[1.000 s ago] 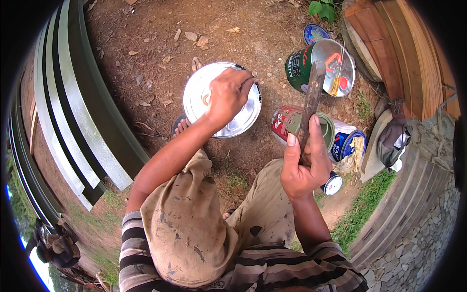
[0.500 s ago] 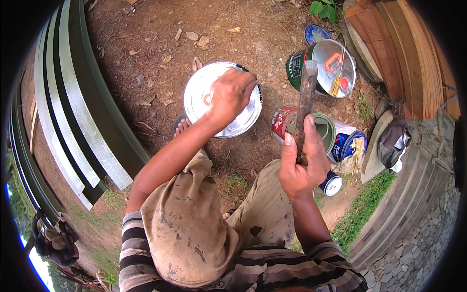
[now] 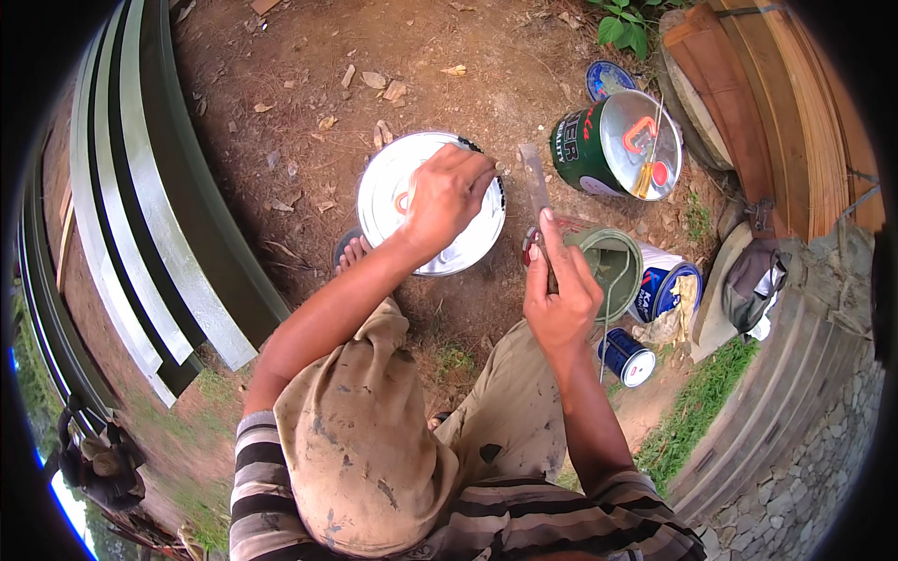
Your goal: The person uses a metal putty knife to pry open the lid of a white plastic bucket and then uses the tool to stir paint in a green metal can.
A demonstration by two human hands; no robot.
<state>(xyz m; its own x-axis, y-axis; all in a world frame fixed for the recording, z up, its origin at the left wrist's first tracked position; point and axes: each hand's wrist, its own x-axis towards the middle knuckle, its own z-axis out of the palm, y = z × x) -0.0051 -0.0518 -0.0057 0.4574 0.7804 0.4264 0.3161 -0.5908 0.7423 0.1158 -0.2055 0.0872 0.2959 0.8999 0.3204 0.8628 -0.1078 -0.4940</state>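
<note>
A round silver metal can stands on the dirt in front of me, with an orange ring on its lid. Over this lid lies my left hand, its fingers curled closed near the far right rim; whatever they grip is hidden. To the right, my right hand is closed around a flat, worn metal bar. The bar points up and away from me, its far end close to the lid's right edge. Its lower part is hidden by my fingers. Just behind that hand is an open can with a grey-green inside.
A green drum with a silver lid carries a brush. Blue-and-white cans and a small blue can stand at right, before stacked boards. Long metal channels lie at left. A person is farther off.
My right hand has swung left and the bar with it, its far end now tilting toward the silver can. My left hand stays on the lid.
</note>
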